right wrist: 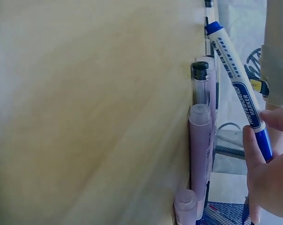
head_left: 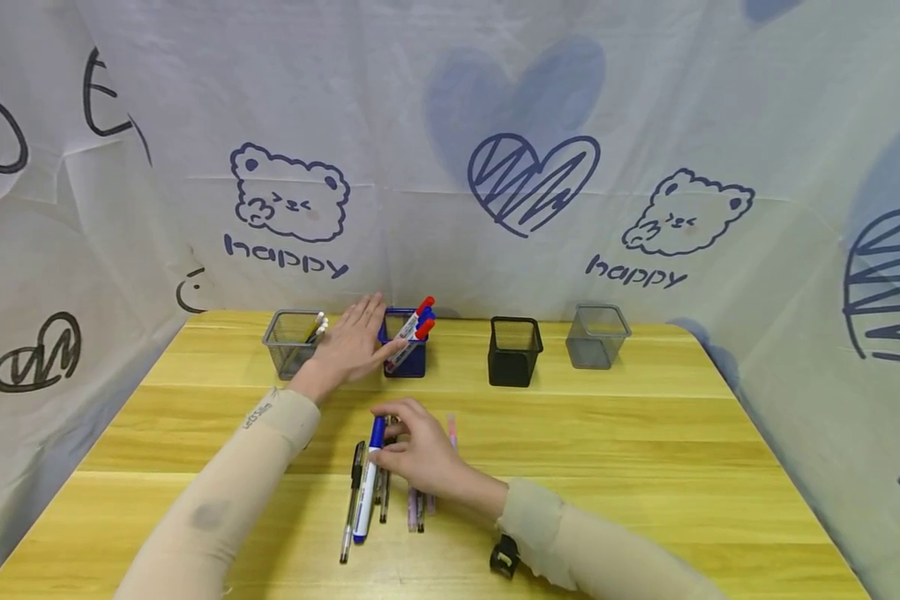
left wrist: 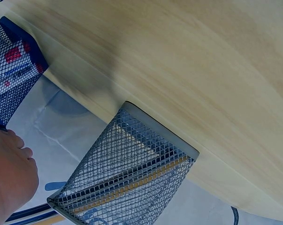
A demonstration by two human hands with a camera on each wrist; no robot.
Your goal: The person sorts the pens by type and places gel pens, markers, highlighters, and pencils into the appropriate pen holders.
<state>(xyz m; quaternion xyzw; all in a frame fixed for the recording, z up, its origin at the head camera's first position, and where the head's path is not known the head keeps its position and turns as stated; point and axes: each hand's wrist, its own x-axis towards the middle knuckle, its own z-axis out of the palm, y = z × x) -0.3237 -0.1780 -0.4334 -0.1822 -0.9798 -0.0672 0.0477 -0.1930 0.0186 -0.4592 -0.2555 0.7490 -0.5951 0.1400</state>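
Note:
My right hand (head_left: 427,454) pinches a whiteboard marker (head_left: 367,492) near its blue cap, thumb on one side and fingers on the other. In the right wrist view the marker (right wrist: 237,84) slants above the row of pens, its white barrel printed. A black-capped pen (head_left: 352,500) lies just left of it, and several black and pale purple pens (head_left: 412,510) lie under and beside the hand. My left hand (head_left: 348,343) reaches with straight fingers to the blue mesh pen holder (head_left: 412,363), thumb across its front rim. Red and blue markers (head_left: 412,333) stand in that holder.
Left of the blue holder stands a grey mesh holder (head_left: 288,337) with white-tipped pens and something yellow inside. To the right are a black mesh holder (head_left: 513,358) and another grey one (head_left: 598,342). A printed cloth (head_left: 420,208) hangs behind the wooden table (head_left: 607,483).

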